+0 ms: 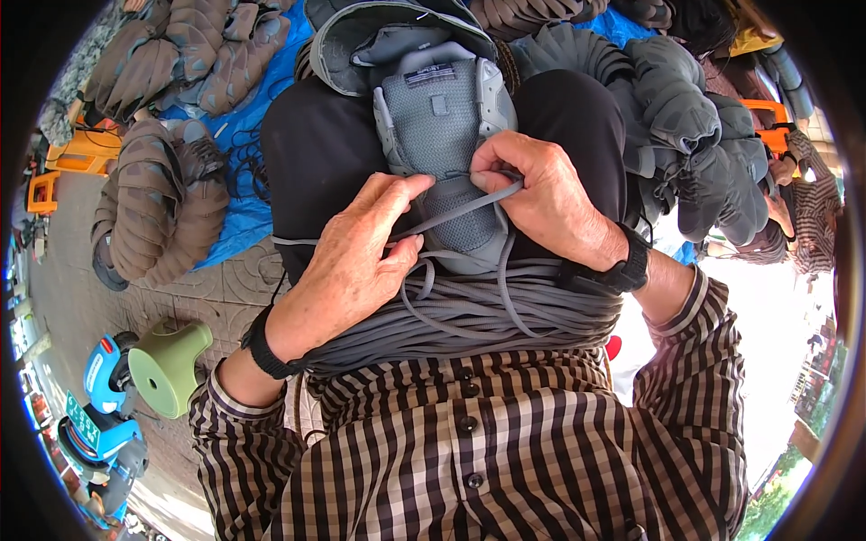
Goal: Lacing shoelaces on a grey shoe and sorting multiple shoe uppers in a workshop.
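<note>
A grey mesh shoe (451, 216) lies in my lap between my knees, its tongue towards the far side. A flat grey shoelace (456, 213) crosses over it from hand to hand. My right hand (550, 194) is closed, pinching the lace at the shoe's right edge. At the left side, my left hand (356, 248) has the lace running across it, with thumb and index finger apart at the shoe; its other fingers are hidden. A loose lace end curls over the toe. Across my lap, nearest my body, rests a thick bundle of grey laces (433, 329).
Nested rows of brown shoes (149, 203) lie at the left on a blue sheet (236, 216). Grey shoes (677, 117) are heaped at the right. A green stool (167, 368) stands at lower left near a blue scooter (108, 374). Another person's patterned sleeve (816, 221) shows far right.
</note>
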Demonstrator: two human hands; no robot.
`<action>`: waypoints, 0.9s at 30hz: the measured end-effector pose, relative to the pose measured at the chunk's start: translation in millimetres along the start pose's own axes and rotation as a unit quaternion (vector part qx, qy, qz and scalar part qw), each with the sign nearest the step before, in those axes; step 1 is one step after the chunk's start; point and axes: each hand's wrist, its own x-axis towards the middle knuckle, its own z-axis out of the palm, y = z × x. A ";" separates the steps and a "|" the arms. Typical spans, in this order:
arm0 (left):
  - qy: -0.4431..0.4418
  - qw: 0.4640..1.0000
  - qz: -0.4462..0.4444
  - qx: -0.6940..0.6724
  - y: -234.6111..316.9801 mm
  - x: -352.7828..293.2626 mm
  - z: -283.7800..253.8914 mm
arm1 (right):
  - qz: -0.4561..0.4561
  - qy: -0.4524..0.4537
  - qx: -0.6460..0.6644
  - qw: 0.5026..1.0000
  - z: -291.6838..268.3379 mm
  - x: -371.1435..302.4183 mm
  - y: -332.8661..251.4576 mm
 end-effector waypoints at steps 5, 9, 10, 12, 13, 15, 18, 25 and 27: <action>0.000 1.000 0.001 0.008 0.0 0.5 1.0 | -0.048 0.015 -0.028 0.998 2.2 0.0 0.5; -0.003 1.000 -0.006 0.004 2.7 2.5 -0.2 | -0.059 0.028 -0.075 0.995 4.8 1.2 -0.7; -0.004 1.000 -0.006 0.004 3.2 3.0 -0.4 | -0.057 0.024 -0.083 0.995 4.0 2.1 -2.0; -0.002 1.000 -0.011 0.007 3.0 3.2 0.3 | -0.055 0.019 -0.091 0.994 2.4 2.2 -3.6; -0.002 1.000 -0.011 0.007 2.9 3.4 0.6 | -0.058 0.012 -0.102 0.993 1.4 2.2 -4.6; -0.006 1.000 -0.011 0.001 3.0 3.7 0.0 | -0.060 0.005 -0.111 0.992 1.7 1.8 -4.7; -0.008 1.000 -0.010 0.005 2.6 4.3 0.2 | -0.071 0.010 -0.126 0.989 2.2 1.9 -3.0; -0.006 1.000 -0.009 -0.005 4.3 2.7 -0.7 | 0.026 0.003 -0.005 1.000 4.7 5.1 0.0; -0.007 1.000 -0.004 0.010 2.8 2.3 -1.1 | 0.028 0.000 -0.001 1.000 3.6 4.4 -0.7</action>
